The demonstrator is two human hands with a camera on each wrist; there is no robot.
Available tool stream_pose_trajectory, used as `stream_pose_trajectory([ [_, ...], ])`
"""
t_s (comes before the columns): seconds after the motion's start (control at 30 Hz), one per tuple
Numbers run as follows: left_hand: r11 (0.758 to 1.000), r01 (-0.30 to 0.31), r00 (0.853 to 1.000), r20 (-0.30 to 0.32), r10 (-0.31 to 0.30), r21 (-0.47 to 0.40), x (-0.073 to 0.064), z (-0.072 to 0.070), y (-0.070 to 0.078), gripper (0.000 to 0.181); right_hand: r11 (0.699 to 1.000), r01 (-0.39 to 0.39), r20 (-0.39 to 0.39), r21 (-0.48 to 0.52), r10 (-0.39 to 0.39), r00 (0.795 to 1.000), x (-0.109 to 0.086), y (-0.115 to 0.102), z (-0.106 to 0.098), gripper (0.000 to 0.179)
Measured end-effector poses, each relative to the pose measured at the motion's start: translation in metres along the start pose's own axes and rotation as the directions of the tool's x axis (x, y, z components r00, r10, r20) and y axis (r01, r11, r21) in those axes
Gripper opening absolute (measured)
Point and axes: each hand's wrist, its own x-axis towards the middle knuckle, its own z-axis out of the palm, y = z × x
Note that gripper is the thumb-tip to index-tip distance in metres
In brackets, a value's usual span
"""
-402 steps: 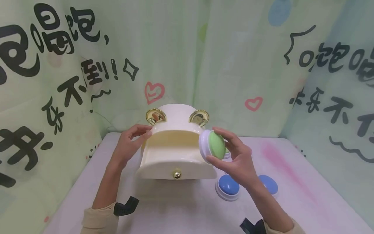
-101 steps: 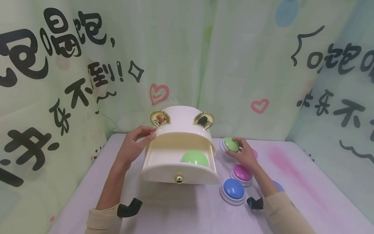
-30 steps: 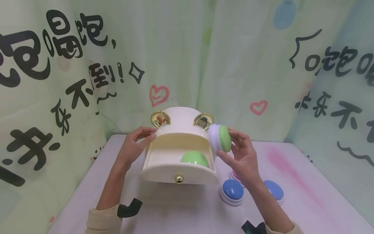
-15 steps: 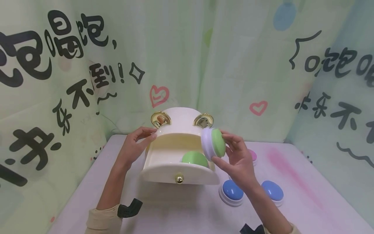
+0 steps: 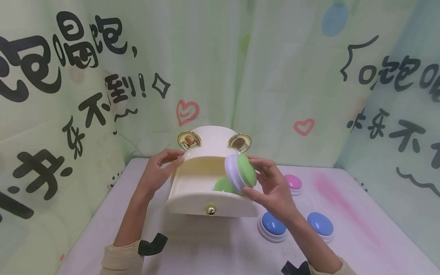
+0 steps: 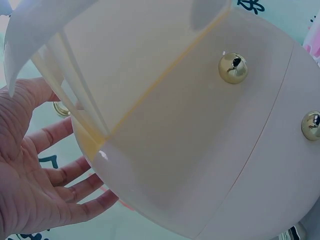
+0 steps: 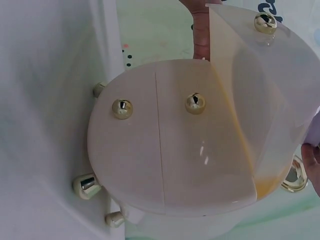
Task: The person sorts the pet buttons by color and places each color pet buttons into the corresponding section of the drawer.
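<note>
A white rounded box [image 5: 213, 138] with gold trim stands on the table, its top drawer [image 5: 187, 203] pulled out. My left hand [image 5: 155, 172] touches the box's left side with loosely extended fingers; in the left wrist view those fingers [image 6: 80, 190] lie along the side wall. Between thumb and fingers of my right hand [image 5: 277, 191], a push button [image 5: 247, 171] with a green dome and pale base is tipped on its side over the drawer's right half. Below it, a second green-domed button [image 5: 222, 185] sits in the drawer, partly covered in the head view.
Right of the box stand a blue button [image 5: 273, 222], another blue button [image 5: 320, 224] and a pink button [image 5: 293, 182]. Gold knobs [image 7: 195, 103] stick out of the box's front. A printed curtain [image 5: 275, 76] hangs behind the table.
Earlier the drawer had no button inside, then one green one. My right hand picked the second green button from the table and carried it left over the drawer. My left hand stayed at the box.
</note>
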Motion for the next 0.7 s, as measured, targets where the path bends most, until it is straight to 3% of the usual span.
stream_pose_trajectory([
  [0.37,1.0,0.008,1.0,0.003,-0.008,0.0,-0.001,0.0,0.001,0.036,0.996,-0.071,0.081,-0.045,0.074,0.994,0.009,0.001,0.002,0.062],
  [0.7,1.0,0.011,1.0,0.002,-0.011,0.008,0.0,0.0,0.001,0.037,0.982,-0.096,0.191,-0.161,0.126,0.973,0.019,-0.003,0.005,0.06],
])
